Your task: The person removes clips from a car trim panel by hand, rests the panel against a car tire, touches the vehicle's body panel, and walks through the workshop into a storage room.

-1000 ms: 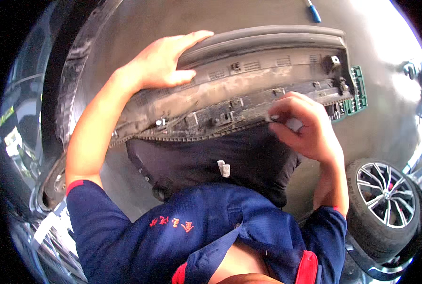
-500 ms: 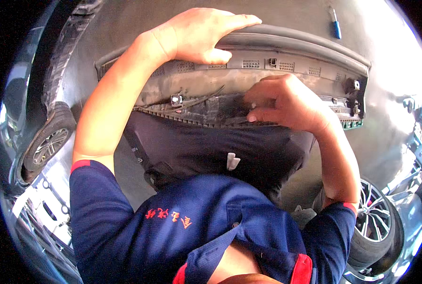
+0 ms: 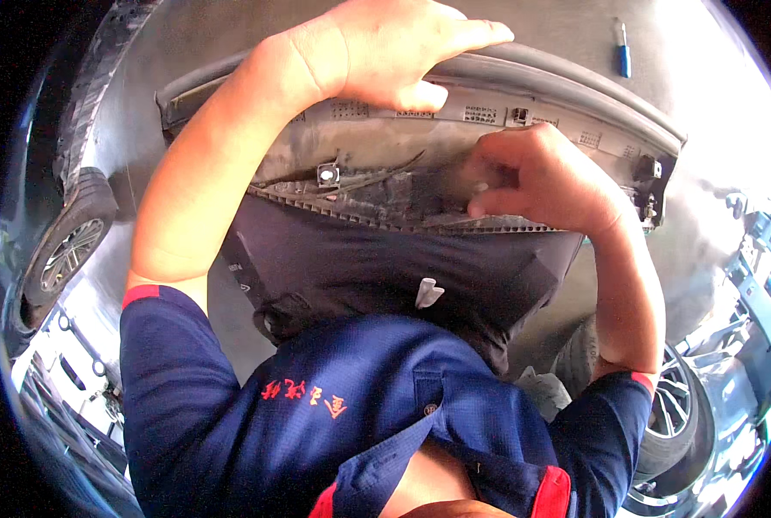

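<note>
A long dirty black plastic trim panel (image 3: 644,125), with clips and a ribbed lower edge, lies across my dark-trousered lap (image 3: 377,259). My left hand (image 3: 402,60) grips its top edge, thumb on the inner face and index finger stretched along the rim. My right hand (image 3: 536,181) is curled over the panel's middle, fingertips blurred around something small and pale that I cannot make out. Left of it, a white clip in a black bracket (image 3: 328,174) is on the panel.
A blue-handled tool (image 3: 624,60) lies on the grey floor beyond the panel. A car with a wheel (image 3: 66,250) stands at left. At lower right are another wheel (image 3: 666,406), a pale crumpled item (image 3: 541,393) and a pale blue metal structure (image 3: 752,276).
My left hand has moved up and right, and the panel now sits more level. My right hand has risen and moved slightly left of where it was a second ago.
</note>
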A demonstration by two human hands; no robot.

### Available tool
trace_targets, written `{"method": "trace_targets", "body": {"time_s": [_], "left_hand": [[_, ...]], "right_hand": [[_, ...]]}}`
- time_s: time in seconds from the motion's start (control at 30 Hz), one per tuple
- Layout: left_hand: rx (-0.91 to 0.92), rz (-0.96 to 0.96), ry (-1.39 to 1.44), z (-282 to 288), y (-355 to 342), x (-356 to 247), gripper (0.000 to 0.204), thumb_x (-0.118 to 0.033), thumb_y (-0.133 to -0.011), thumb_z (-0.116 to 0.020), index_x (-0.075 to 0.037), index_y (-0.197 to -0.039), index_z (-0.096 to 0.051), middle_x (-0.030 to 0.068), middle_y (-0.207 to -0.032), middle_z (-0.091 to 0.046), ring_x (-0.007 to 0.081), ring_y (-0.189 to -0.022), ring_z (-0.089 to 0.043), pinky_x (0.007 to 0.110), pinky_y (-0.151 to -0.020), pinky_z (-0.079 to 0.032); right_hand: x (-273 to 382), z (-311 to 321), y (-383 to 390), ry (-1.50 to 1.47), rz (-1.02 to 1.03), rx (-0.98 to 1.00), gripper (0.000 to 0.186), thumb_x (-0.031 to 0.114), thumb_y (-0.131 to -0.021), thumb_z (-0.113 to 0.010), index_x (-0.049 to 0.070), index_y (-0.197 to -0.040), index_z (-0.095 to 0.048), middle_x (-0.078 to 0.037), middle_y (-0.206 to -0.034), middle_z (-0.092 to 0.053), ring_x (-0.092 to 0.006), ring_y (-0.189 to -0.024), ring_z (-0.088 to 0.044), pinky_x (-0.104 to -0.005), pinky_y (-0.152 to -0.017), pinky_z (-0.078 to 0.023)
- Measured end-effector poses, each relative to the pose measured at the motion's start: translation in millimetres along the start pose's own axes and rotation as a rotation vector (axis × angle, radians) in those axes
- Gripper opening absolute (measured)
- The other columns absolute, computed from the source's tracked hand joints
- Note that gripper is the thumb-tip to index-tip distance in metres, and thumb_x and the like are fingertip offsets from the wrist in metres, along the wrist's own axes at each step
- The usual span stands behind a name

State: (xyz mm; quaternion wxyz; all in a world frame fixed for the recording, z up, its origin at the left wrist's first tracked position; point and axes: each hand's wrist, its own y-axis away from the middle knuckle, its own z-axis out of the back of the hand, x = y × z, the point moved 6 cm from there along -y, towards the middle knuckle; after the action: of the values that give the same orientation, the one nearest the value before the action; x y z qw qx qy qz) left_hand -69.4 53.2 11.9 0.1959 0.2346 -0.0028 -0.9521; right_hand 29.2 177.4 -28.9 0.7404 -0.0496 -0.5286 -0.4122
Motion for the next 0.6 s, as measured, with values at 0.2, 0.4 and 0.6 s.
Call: {"method": "trace_targets", "body": {"time_s": [0.2, 0.4, 0.6], "left_hand": [[-0.006, -0.018, -0.004, 0.4, 4.2, -1.0, 0.066, -0.018, -0.077, -0.069, 0.003, -0.137, -0.05, 0.0224, -0.096, -0.068, 0.0395, -0.091, -0.068, 0.046, -0.081, -0.056], [-0.013, 0.016, -0.039, -3.0, 3.9, 0.5, 0.063, -0.017, -0.077, -0.069, 0.005, -0.134, -0.052, 0.0231, -0.093, -0.068, 0.0401, -0.089, -0.069, 0.047, -0.08, -0.056], [-0.006, -0.011, 0.013, -0.2, 3.0, -2.4, 0.064, -0.017, -0.077, -0.069, 0.006, -0.134, -0.052, 0.0234, -0.093, -0.068, 0.04, -0.089, -0.069, 0.046, -0.08, -0.056]], "right_hand": [[3.1, 2.2, -5.1, -0.008, -0.065, 0.042, 0.033, 0.02, -0.073, -0.085, 0.003, -0.097, -0.069, -0.014, -0.083, -0.07, -0.0288, -0.078, -0.069, -0.0391, -0.072, -0.054], [7.4, 1.9, -4.8, 0.071, -0.011, 0.046, 0.031, 0.018, -0.073, -0.083, 0.004, -0.096, -0.069, -0.015, -0.083, -0.069, -0.0322, -0.079, -0.069, -0.0404, -0.073, -0.054], [7.7, 2.1, -5.6, 0.043, 0.019, 0.067, 0.03, 0.017, -0.074, -0.081, 0.003, -0.098, -0.07, -0.016, -0.087, -0.07, -0.0338, -0.083, -0.07, -0.041, -0.076, -0.055]]}}
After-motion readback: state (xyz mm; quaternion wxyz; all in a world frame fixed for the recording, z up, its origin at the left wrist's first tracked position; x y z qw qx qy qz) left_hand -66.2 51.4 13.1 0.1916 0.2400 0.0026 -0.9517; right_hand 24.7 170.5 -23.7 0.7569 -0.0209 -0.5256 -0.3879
